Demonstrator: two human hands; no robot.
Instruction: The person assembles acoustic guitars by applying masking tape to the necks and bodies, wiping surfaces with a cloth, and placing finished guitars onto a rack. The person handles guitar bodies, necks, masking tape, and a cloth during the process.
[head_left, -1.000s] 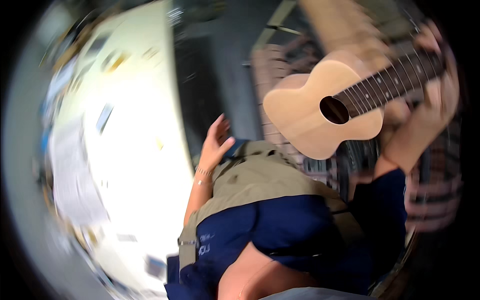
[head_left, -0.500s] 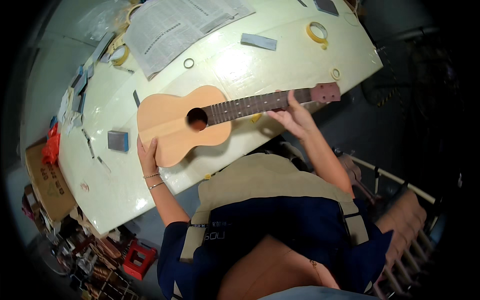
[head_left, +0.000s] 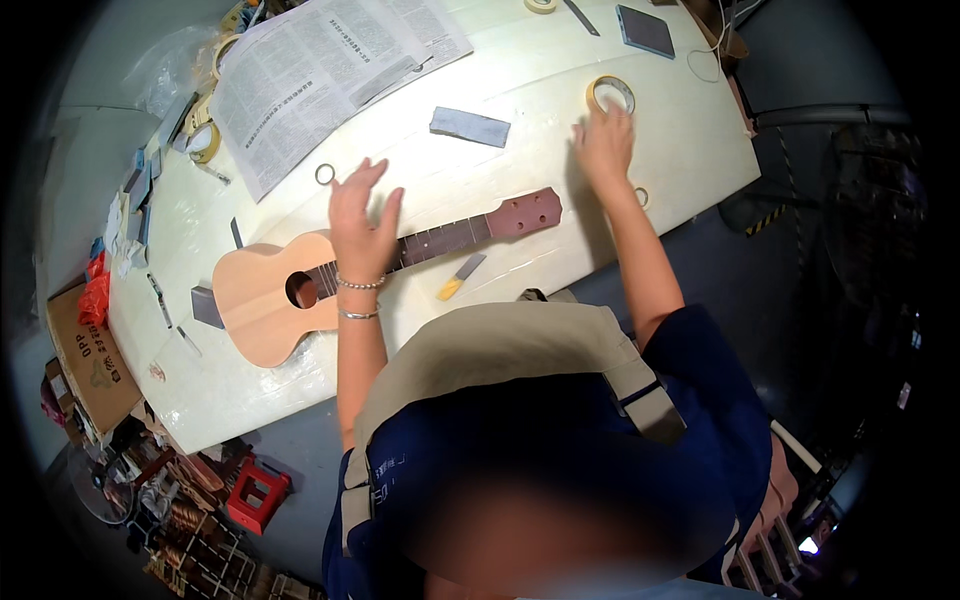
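A pale wooden ukulele (head_left: pixel 268 296) with a dark fretboard and reddish headstock lies flat on the white table (head_left: pixel 560 180). My left hand (head_left: pixel 360 222) hovers over its neck with fingers spread, holding nothing. My right hand (head_left: pixel 604 142) reaches across the table to a roll of masking tape (head_left: pixel 611 93) and touches its near edge. A small yellow-handled tool (head_left: pixel 459 278) lies just below the ukulele neck, between my arms.
An open newspaper (head_left: pixel 320 70) covers the table's far left. A grey sanding block (head_left: pixel 470 126), a dark block (head_left: pixel 645 30) and small rings (head_left: pixel 325 174) lie about. A cardboard box (head_left: pixel 85 350) and a red stool (head_left: pixel 255 495) stand on the floor at the left.
The ukulele went from held in both hands to lying flat on the table. My left hand let go and lifted; my right hand left the neck and reached to the tape roll.
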